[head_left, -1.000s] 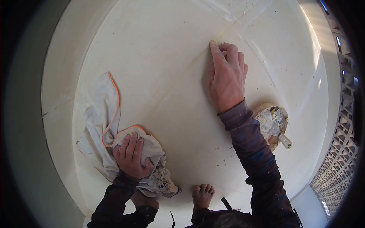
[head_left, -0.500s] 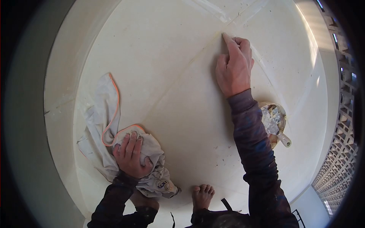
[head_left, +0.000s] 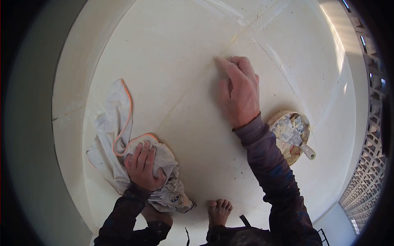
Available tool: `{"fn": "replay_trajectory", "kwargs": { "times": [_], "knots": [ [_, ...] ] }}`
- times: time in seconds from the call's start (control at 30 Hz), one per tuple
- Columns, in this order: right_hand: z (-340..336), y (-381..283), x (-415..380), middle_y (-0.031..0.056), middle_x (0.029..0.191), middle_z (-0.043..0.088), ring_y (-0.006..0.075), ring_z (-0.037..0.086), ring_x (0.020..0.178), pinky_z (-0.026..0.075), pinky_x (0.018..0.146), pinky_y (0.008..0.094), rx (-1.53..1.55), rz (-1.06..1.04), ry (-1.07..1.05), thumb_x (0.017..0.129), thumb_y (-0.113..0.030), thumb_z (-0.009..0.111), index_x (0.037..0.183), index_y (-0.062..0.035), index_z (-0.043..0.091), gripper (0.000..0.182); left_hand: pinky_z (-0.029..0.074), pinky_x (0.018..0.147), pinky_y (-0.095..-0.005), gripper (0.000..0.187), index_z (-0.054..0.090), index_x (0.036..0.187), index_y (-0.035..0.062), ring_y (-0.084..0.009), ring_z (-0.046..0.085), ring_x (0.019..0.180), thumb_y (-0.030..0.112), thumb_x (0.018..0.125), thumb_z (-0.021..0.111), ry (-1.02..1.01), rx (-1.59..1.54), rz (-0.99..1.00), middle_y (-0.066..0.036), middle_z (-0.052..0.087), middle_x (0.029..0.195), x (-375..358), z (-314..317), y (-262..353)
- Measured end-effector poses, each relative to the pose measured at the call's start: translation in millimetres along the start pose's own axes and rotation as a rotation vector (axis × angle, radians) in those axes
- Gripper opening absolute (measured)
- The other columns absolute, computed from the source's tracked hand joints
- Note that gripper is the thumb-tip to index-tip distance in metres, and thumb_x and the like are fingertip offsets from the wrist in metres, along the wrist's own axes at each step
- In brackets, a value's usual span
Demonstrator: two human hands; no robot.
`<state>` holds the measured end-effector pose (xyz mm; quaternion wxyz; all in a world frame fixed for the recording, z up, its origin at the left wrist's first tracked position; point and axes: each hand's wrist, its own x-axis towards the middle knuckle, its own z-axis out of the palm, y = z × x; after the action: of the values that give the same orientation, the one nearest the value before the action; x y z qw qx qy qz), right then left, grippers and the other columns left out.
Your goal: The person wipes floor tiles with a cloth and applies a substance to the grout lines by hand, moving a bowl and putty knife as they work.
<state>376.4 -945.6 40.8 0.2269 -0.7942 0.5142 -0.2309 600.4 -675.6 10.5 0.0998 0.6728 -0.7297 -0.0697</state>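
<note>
My right hand (head_left: 242, 92) is over the pale tiled floor (head_left: 193, 135), index finger stretched out and the other fingers curled. Its fingertip is at a yellowish joint line (head_left: 193, 86) that runs diagonally across the floor. No tool shows in that hand. My left hand (head_left: 142, 168) lies on a bunched grey cloth (head_left: 111, 143) with orange edging and a round printed mark, fingers stretched over the folds and thumb out to the side. To the right of my right forearm stands a round tub (head_left: 283, 159) smeared with pasty filler, and a putty knife (head_left: 308, 151) rests in it.
A bare foot (head_left: 218, 211) is planted at the bottom centre. Whitish smears (head_left: 223, 10) and yellow filler (head_left: 234, 39) mark the floor farther out. A low raised border (head_left: 67, 123) curves along the left, and a wall of perforated blocks (head_left: 365, 164) lines the right.
My right hand has moved down and left along the joint line, toward me, uncovering more of the tub. My left hand stays on the cloth.
</note>
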Motion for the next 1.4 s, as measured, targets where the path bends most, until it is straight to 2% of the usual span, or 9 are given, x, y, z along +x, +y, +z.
{"fn": "replay_trajectory", "kwargs": {
  "times": [0.13,0.43,0.7,0.93,1.0,1.17,1.33,1.37,1.4],
  "knots": [
    [-3.5,31.8,41.4,0.013,0.12,0.057,0.0322,0.055,0.111,0.043,0.092,0.0455,-0.163,0.046,0.181,0.082,-0.002,0.06,0.123,-0.0047,0.067,0.042,0.034,0.104,-0.0525,0.062,0.056,0.136,0.0009,-0.036,0.048,0.135,0.036,0.086,0.049,-0.001,-0.011,0.007,-0.018,0.054,0.145,0.8,-1.7,0.2],
    [2.1,12.8,21.0,0.0125,0.124,0.057,0.0326,0.053,0.112,0.042,0.093,0.0457,-0.337,-0.018,0.111,0.083,-0.003,0.061,0.127,-0.0055,0.067,0.045,0.034,0.104,-0.0531,0.061,0.056,0.136,0.0009,-0.0362,0.048,0.135,0.036,0.086,0.049,0.004,-0.008,0.01,-0.018,0.054,0.145,0.3,-0.3,-0.8],
    [10.8,-8.4,-0.8,0.0113,0.124,0.057,0.0301,0.052,0.117,0.039,0.104,0.0484,-0.522,-0.091,0.041,0.086,-0.005,0.058,0.127,-0.0059,0.067,0.042,0.034,0.104,-0.0531,0.061,0.056,0.136,0.0004,-0.0365,0.048,0.136,0.036,0.087,0.049,0.004,0.0,0.012,-0.018,0.053,0.146,-0.1,-0.1,-0.1],
    [-18.2,0.1,-2.8,0.012,0.119,0.058,0.0293,0.054,0.112,0.041,0.101,0.0463,-0.138,-0.245,-0.117,0.08,-0.002,0.062,0.127,-0.0027,0.065,0.047,0.033,0.105,-0.0529,0.062,0.054,0.139,0.0007,-0.037,0.047,0.136,0.035,0.087,0.05,0.002,0.0,0.011,-0.018,0.052,0.148,1.9,-1.5,0.9],
    [-24.5,7.6,6.8,0.0126,0.118,0.059,0.0306,0.055,0.109,0.042,0.097,0.0459,-0.087,-0.018,0.011,0.077,0.0,0.064,0.129,-0.0024,0.063,0.052,0.033,0.105,-0.0527,0.062,0.053,0.139,0.0008,-0.0371,0.047,0.136,0.035,0.087,0.05,-0.012,0.01,0.01,-0.018,0.052,0.148,-0.3,-2.2,1.0],
    [-6.1,29.8,25.3,0.012,0.122,0.058,0.0308,0.053,0.111,0.042,0.096,0.0466,-0.488,-0.06,0.174,0.083,-0.005,0.059,0.133,-0.0056,0.062,0.049,0.027,0.114,-0.061,0.069,0.046,0.145,-0.0013,-0.0434,0.039,0.144,0.034,0.087,0.051,-0.015,-0.06,-0.111,-0.022,0.043,0.156,1.3,0.5,7.1],
    [-12.9,1.9,-8.1,0.0127,0.129,0.057,0.0323,0.05,0.122,0.04,0.103,0.0469,-0.347,-0.229,-0.059,0.086,-0.007,0.057,0.125,-0.0086,0.069,0.04,0.023,0.116,-0.064,0.077,0.038,0.152,-0.0026,-0.0462,0.029,0.149,0.032,0.085,0.053,-0.099,-0.066,-0.146,-0.023,0.034,0.161,41.1,-1.3,20.0],
    [-26.0,0.1,-14.4,0.0164,0.134,0.057,0.0352,0.053,0.124,0.043,0.102,0.044,-0.213,-0.218,-0.116,0.082,0.003,0.06,0.121,-0.007,0.071,0.042,0.024,0.117,-0.064,0.078,0.036,0.153,-0.0026,-0.0462,0.028,0.15,0.031,0.084,0.053,-0.129,-0.053,-0.163,-0.023,0.032,0.162,60.2,-3.5,24.8],
    [-36.1,-1.1,-22.0,0.0164,0.134,0.057,0.0352,0.053,0.124,0.043,0.102,0.044,-0.212,-0.221,-0.116,0.082,0.003,0.06,0.121,-0.007,0.071,0.042,0.024,0.117,-0.0636,0.079,0.035,0.154,-0.0027,-0.0452,0.026,0.151,0.029,0.084,0.054,-0.136,-0.057,-0.148,-0.023,0.03,0.163,83.5,-5.0,28.2]
  ]
}}
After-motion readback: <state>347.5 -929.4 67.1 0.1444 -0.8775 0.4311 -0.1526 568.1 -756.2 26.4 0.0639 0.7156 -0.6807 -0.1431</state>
